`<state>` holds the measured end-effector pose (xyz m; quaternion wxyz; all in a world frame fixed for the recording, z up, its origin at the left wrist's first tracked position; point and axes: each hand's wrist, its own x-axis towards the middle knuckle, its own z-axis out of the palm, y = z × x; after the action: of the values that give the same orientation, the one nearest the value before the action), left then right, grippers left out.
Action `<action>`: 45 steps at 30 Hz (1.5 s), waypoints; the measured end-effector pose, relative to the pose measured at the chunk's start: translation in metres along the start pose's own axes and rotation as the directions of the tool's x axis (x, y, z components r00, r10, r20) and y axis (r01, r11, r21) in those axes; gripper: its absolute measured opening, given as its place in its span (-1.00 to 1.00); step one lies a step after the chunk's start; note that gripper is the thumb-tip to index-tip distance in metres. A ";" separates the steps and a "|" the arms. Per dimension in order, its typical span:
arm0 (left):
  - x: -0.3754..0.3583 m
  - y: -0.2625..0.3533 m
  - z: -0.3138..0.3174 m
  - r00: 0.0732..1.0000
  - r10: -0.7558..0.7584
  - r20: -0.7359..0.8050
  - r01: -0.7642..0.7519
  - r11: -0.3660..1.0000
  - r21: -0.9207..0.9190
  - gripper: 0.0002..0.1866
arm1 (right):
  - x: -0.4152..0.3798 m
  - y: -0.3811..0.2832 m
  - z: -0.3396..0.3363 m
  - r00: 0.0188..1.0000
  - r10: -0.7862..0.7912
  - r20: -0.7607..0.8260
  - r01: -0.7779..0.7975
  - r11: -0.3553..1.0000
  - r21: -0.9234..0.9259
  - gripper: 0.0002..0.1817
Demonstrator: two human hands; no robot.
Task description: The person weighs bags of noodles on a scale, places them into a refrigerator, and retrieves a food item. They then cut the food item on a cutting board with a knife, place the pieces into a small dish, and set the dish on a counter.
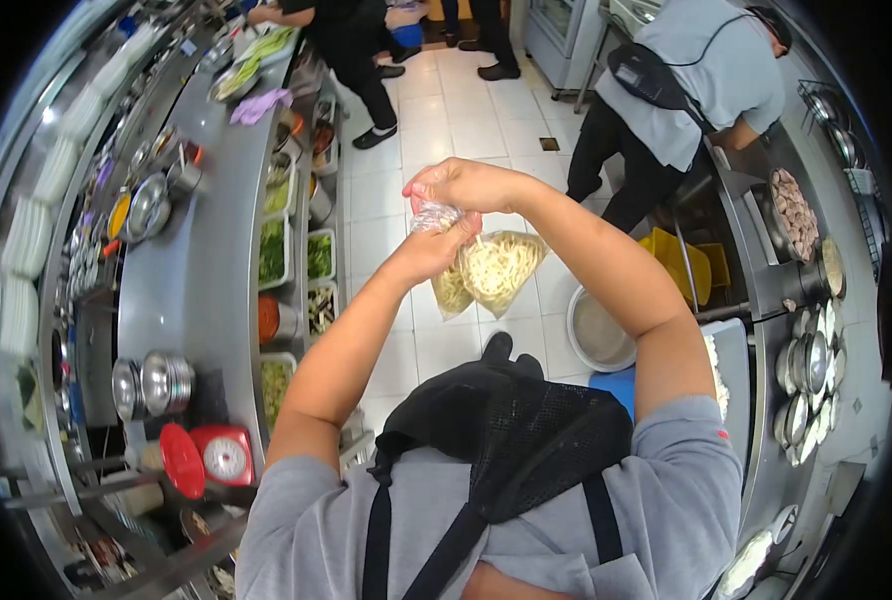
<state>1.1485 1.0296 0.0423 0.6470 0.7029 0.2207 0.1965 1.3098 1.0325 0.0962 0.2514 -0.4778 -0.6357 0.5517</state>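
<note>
Two clear plastic bags hang in front of me over the tiled floor. The larger bag [502,270] is filled with pale, thin strips of food. Partly behind my wrist, the second bag [450,292] holds similar pale contents. My left hand [434,250] is closed around the gathered necks of the bags. Just above it, my right hand [466,186] pinches the bunched plastic top [434,216]. Something pink or red shows at the fingers of both hands, too small to make out.
A long steel counter [206,240] runs along my left, with a red scale [224,456] and metal bowls [166,382]. Tubs of vegetables [274,250] sit beneath it. At right are a co-worker [686,80], a white bucket [602,330] and a pan of meat [792,215]. Others stand ahead.
</note>
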 end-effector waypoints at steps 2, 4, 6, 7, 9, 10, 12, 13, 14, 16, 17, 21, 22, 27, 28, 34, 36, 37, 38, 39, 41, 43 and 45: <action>0.029 0.007 0.005 1.000 -0.022 0.008 0.023 0.997 -0.075 -0.59 | -0.019 0.002 -0.025 0.999 -0.021 -0.030 0.025 0.987 0.161 -0.61; 0.051 0.029 0.010 0.990 -0.112 -0.084 0.092 0.973 -0.210 -0.59 | -0.027 0.025 -0.051 0.973 -0.169 -0.156 0.192 0.969 0.153 -0.60; 0.073 0.046 0.010 0.985 -0.063 -0.162 0.025 0.974 -0.226 -0.58 | -0.034 0.043 -0.076 0.974 -0.172 -0.150 0.214 0.914 0.344 -0.55; 0.082 0.060 0.009 0.973 -0.065 -0.221 0.024 0.982 -0.186 -0.59 | -0.046 0.026 -0.079 0.990 -0.099 -0.103 0.125 0.951 0.282 -0.44; 0.103 0.063 -0.003 0.955 -0.066 -0.289 0.024 0.989 -0.144 -0.59 | -0.042 0.029 -0.085 0.959 -0.228 -0.168 0.233 0.973 0.006 -0.34; 0.118 0.058 -0.016 0.959 -0.051 -0.280 0.019 0.993 -0.113 -0.60 | -0.040 0.025 -0.085 0.908 -0.363 -0.207 0.304 0.914 -0.268 -0.24; 0.141 0.052 -0.031 0.964 -0.034 -0.265 0.013 0.997 -0.080 -0.61 | -0.035 0.015 -0.086 0.914 -0.293 -0.281 0.183 0.915 -0.359 -0.15; 0.152 0.054 -0.035 0.956 0.016 -0.294 -0.015 1.000 0.008 -0.61 | -0.028 0.013 -0.088 0.885 -0.282 -0.371 0.116 0.904 -0.412 -0.21; 0.164 0.055 -0.041 0.946 0.071 -0.316 -0.043 0.995 0.096 -0.61 | -0.020 0.011 -0.092 0.845 -0.275 -0.458 0.041 0.888 -0.457 -0.26; 0.183 0.063 -0.060 0.967 0.097 -0.236 -0.062 0.987 0.151 -0.61 | 0.001 0.018 -0.108 0.775 -0.333 -0.536 0.034 0.870 -0.492 -0.39; 0.193 0.065 -0.070 0.980 0.114 -0.163 -0.079 0.976 0.205 -0.61 | 0.009 0.020 -0.120 0.780 -0.291 -0.555 0.039 0.907 -0.420 -0.45; 0.243 0.055 -0.103 0.974 0.205 -0.100 -0.195 0.976 0.099 -0.63 | 0.058 0.042 -0.163 0.761 -0.241 -0.603 0.136 0.967 -0.215 -0.60; 0.255 0.054 -0.113 0.973 0.216 -0.079 -0.208 0.973 0.096 -0.63 | 0.070 0.043 -0.173 0.767 -0.229 -0.600 0.239 0.969 -0.065 -0.61; 0.325 0.046 -0.137 0.965 0.260 -0.031 -0.260 0.966 0.009 -0.68 | 0.096 0.037 -0.212 0.739 -0.198 -0.644 0.098 0.977 -0.188 -0.58; 0.334 0.049 -0.140 0.961 0.275 -0.006 -0.275 0.961 0.019 -0.70 | 0.101 0.042 -0.220 0.733 -0.205 -0.648 0.099 0.976 -0.196 -0.58; 0.404 0.045 -0.151 0.962 0.272 0.038 -0.274 0.945 0.177 -0.71 | 0.118 0.064 -0.271 0.758 -0.210 -0.617 0.052 0.963 -0.264 -0.39; 0.422 0.050 -0.147 0.962 0.269 0.038 -0.271 0.941 0.203 -0.70 | 0.119 0.059 -0.291 0.766 -0.208 -0.608 0.074 0.968 -0.238 -0.38; 0.429 0.057 -0.143 0.953 0.299 0.047 -0.300 0.911 0.283 -0.71 | 0.122 0.059 -0.303 0.771 -0.214 -0.599 0.100 0.971 -0.218 -0.37; 0.439 0.063 -0.140 0.942 0.330 0.059 -0.328 0.871 0.365 -0.72 | 0.127 0.062 -0.318 0.768 -0.226 -0.599 0.111 0.969 -0.223 -0.37; 0.453 0.067 -0.141 0.942 0.331 0.061 -0.329 0.866 0.376 -0.72 | 0.132 0.068 -0.333 0.800 -0.201 -0.565 0.112 0.976 -0.188 -0.39; 0.477 0.071 -0.141 0.810 0.511 0.289 -0.566 0.547 0.617 -0.76 | 0.143 0.089 -0.357 0.838 -0.167 -0.519 0.107 0.984 -0.143 -0.40; 0.494 0.083 -0.138 0.791 0.490 0.367 -0.590 0.450 0.670 -0.77 | 0.156 0.109 -0.378 0.729 -0.391 -0.561 0.209 0.909 -0.362 -0.43; 0.516 0.087 -0.141 0.772 0.462 0.437 -0.609 0.339 0.717 -0.78 | 0.168 0.119 -0.403 0.697 -0.504 -0.510 0.258 0.840 -0.477 -0.48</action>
<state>1.4996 1.4309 0.1360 0.1483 0.9655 -0.0093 0.2138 1.6201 1.3594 0.0556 0.4610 -0.5242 -0.6958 0.1688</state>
